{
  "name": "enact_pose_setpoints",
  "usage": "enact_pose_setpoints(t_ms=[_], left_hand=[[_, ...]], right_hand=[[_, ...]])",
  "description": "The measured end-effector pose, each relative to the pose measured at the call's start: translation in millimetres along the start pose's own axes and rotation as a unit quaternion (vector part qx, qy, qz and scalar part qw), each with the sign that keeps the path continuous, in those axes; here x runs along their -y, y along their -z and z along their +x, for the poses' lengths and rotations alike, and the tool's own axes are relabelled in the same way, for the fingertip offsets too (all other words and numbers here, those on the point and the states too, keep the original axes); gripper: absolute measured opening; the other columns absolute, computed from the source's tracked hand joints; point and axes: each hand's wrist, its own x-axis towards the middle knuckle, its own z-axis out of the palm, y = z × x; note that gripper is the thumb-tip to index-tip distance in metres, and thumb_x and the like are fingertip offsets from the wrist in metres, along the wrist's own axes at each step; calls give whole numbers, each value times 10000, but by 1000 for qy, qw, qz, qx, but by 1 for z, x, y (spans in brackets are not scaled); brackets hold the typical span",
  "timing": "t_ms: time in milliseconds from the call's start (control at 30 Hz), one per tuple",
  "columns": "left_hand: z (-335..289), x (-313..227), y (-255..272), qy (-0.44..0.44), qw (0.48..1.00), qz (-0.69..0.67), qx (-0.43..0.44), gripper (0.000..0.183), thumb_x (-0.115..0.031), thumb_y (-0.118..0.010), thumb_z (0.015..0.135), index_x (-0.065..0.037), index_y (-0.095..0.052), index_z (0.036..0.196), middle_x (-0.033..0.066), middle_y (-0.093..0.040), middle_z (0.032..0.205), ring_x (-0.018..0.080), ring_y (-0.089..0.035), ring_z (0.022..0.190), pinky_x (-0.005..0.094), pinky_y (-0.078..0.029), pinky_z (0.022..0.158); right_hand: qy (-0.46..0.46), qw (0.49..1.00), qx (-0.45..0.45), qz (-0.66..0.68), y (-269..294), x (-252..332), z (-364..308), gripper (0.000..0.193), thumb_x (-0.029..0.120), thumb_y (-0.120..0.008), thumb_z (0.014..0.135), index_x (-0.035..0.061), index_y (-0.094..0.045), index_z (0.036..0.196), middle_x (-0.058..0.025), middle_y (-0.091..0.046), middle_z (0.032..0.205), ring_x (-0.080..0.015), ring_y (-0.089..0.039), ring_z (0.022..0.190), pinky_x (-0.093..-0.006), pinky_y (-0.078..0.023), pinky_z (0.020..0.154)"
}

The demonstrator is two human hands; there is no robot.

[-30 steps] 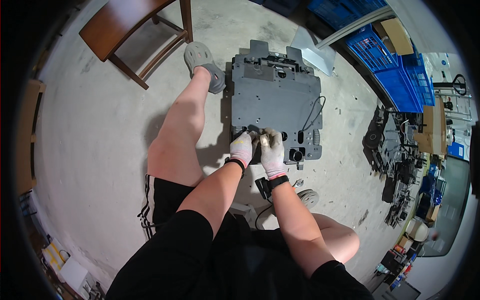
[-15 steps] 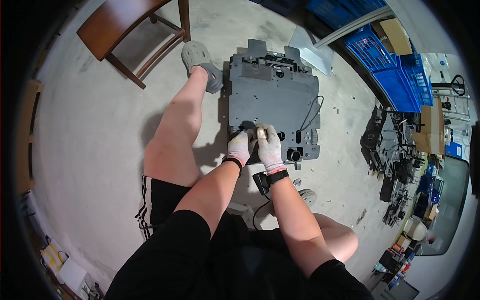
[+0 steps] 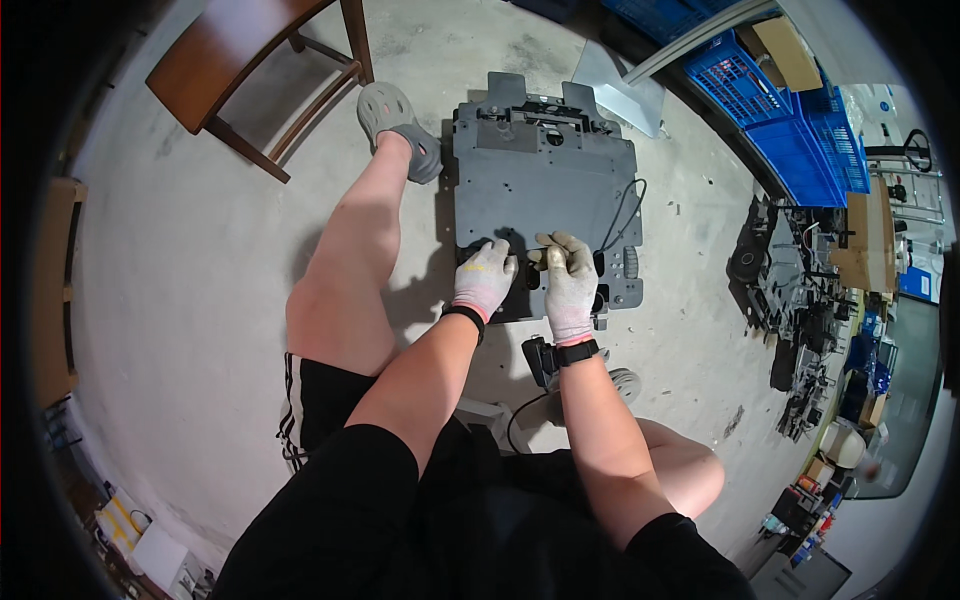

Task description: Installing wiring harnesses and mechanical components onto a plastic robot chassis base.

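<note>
Grey concrete floor [image 3: 180, 300] all around, with a flat grey metal panel [image 3: 545, 190] lying on it in front of the sitting person. Left hand [image 3: 484, 278] in a light glove, palm down, pressed on the near edge of the panel, fingers curled over a small dark part there; cannot tell if anything is held. Right hand [image 3: 568, 282] in the same kind of glove, just beside the left, fingers bent and pinched narrow at the same spot on the near edge. Both forearms straight out from the lower middle. Bare left leg stretched along the left side of the panel, grey clog [image 3: 400, 125] near its far left corner. Open floor to the left, up to the brown wooden chair [image 3: 240, 70]. Tighter on the right: blue crates [image 3: 790, 130] and a pile of dark machine parts [image 3: 800, 300] near. Compared with half a second ago, both hands at much the same spot on the near edge, panel unmoved.
</note>
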Motion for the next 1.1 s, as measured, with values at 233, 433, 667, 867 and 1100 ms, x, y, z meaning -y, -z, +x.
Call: enact_pose_setpoints(t_ms=[233,433,667,867,1100], left_hand=[[6,45,-38,201,932,-237,-185,226,-217,-501,960,-52,-654,938,156,-707,865,330,-690,788,441,-536,741],[9,56,-41,184,871,-432,-146,261,-91,-454,919,-23,-702,876,48,-629,706,165,-599,685,353,-499,673],[-1,31,-33,140,984,-105,21,254,-196,-653,918,-95,-677,1150,170,-678,1146,385,-654,1094,435,-545,925],[4,38,-42,48,996,-53,-43,244,-145,-604,916,-99,-659,1150,169,-681,1160,371,-660,1111,450,-554,900],[12,55,-73,18,982,-188,17,322,-329,-601,944,-96,-653,1161,150,-691,1194,307,-674,1130,426,-538,944]], right_hand=[[25,1000,-8,-16,-14,-5,5,224,47,-523,1058,-46,-560,1258,-151,-704,1203,-160,-704,910,-278,-568,798],[-4,992,-16,-123,-22,-40,15,204,75,-604,1006,5,-667,1187,-126,-765,1029,-178,-736,877,-315,-578,806],[17,989,121,-89,-21,-59,10,188,149,-601,1030,17,-692,1128,-101,-753,1048,-180,-717,930,-315,-558,875],[-73,997,7,-7,-35,-50,19,348,295,-453,1104,-3,-629,1139,-100,-675,936,-193,-631,806,-347,-529,750],[2,815,371,-445,-40,-15,39,380,316,-471,1023,39,-689,1162,-225,-693,1154,-416,-654,1091,-474,-508,975]])
